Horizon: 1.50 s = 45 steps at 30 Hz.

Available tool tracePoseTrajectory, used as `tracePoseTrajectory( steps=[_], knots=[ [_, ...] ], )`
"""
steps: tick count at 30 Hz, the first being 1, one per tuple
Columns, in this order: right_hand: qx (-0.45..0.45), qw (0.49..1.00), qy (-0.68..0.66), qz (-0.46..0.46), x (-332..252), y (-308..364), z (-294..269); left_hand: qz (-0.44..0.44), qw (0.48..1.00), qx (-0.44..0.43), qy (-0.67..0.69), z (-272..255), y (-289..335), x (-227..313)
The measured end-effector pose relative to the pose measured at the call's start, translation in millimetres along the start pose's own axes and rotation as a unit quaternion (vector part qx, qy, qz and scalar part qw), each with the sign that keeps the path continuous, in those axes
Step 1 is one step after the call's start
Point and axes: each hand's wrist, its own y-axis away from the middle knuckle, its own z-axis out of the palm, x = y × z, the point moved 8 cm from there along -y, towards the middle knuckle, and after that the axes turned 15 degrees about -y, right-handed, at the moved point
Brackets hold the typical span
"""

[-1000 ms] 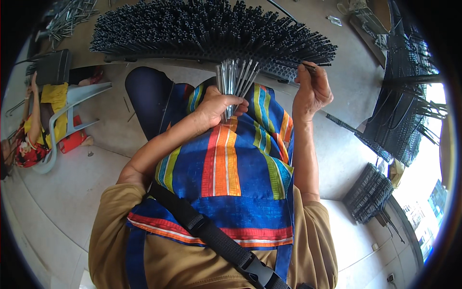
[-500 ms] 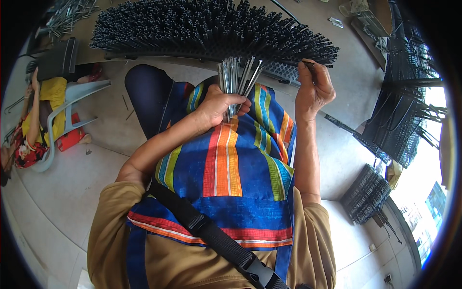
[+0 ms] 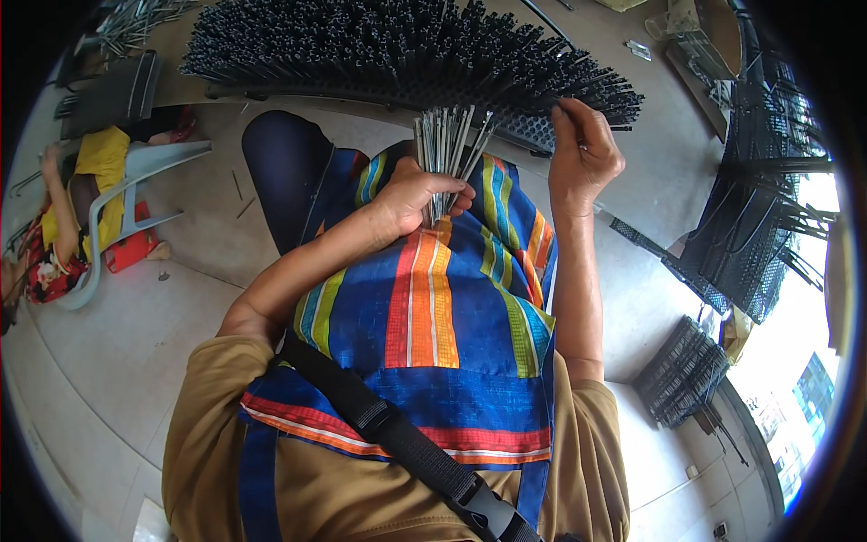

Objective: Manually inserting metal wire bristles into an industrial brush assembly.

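My left hand (image 3: 417, 196) is closed round a bundle of thin metal rods (image 3: 444, 144), which stand upright and fan out at the top above my lap. At the right end of a perforated rack (image 3: 506, 126), my right hand (image 3: 585, 154) is closed with thumb and fingertips pinched together. Whatever is in that pinch is too small or too hidden to make out. The rack is packed with dark rods (image 3: 388, 50) standing on end, and my right fingertips are beside its front edge. A striped apron (image 3: 420, 307) covers my lap beneath the bundle.
On the left, another person in yellow sits on a grey plastic chair (image 3: 135, 181). Loose rods (image 3: 135, 27) lie at the far left. Black mesh racks (image 3: 741, 208) stand at the right, with a dark bundle (image 3: 682, 370) on the floor and a box (image 3: 704, 41) behind.
My right hand has shifted slightly up and left along the rack's front edge. The left hand keeps its hold on the rods. The whole view has shifted slightly.
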Motion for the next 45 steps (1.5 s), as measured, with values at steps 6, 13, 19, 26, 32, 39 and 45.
tracePoseTrajectory(
  steps=[6, 13, 19, 26, 32, 39, 45],
  knots=[
    [-0.044, 0.989, 0.126, -0.061, -13, 1, 9, 0.004, 1.0, -0.019, 0.018, 0, 2, 0],
    [-0.023, 0.998, 0.06, 0.023, -9, 19, 5, 0.036, 0.999, -0.026, 0.026, 1, 10, 10],
    [-0.25, 0.866, -0.177, 0.395, 33, 60, 65, 0.054, 0.996, -0.054, 0.034, 6, 13, 15],
    [-0.207, 0.838, -0.269, 0.428, 44, 68, 79, 0.039, 0.998, 0.033, 0.026, -16, 14, 9],
    [-0.007, 0.925, -0.298, 0.237, 11, 24, 48, 0.09, 0.994, 0.062, 0.025, -30, 18, 9],
    [-0.009, 0.963, -0.242, 0.119, -7, 15, 72, 0.046, 0.995, 0.073, 0.053, -35, 21, 5],
    [-0.021, 0.98, -0.186, 0.063, -3, 16, 83, 0.052, 0.993, 0.075, 0.068, -35, 21, 7]
  ],
)
